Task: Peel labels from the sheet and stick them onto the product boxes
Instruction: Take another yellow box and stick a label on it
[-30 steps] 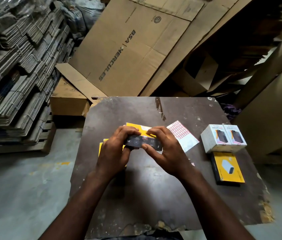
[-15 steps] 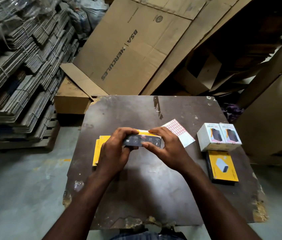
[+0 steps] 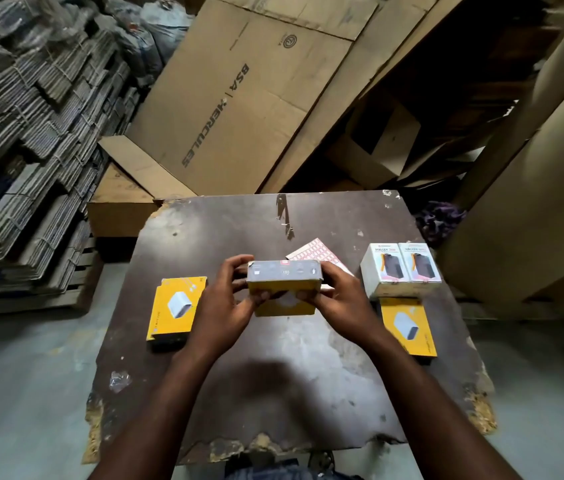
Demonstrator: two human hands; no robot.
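Above the middle of the dark table [image 3: 273, 375], my left hand [image 3: 219, 303] and my right hand [image 3: 344, 301] grip a yellow product box [image 3: 285, 289] by its two ends. Its grey side faces up, with a small red-edged label at the far edge. The label sheet [image 3: 318, 256], white with rows of red labels, lies flat on the table just behind the held box, partly hidden by it. Another yellow box [image 3: 176, 308] lies flat at the left. A third yellow box [image 3: 407, 325] lies at the right. Two white boxes [image 3: 400, 268] stand behind it.
Flattened brown cartons [image 3: 239, 98] lean behind the table. Bundled cardboard stacks [image 3: 24, 150] fill the left side. A tall cardboard panel [image 3: 533, 202] stands close at the right. Bare concrete floor [image 3: 31, 393] lies left of the table. The table's near edge is chipped.
Both hands have tilted the held box, so its yellow face now shows towards me. The camera has shifted, bringing the left yellow box fully into view.
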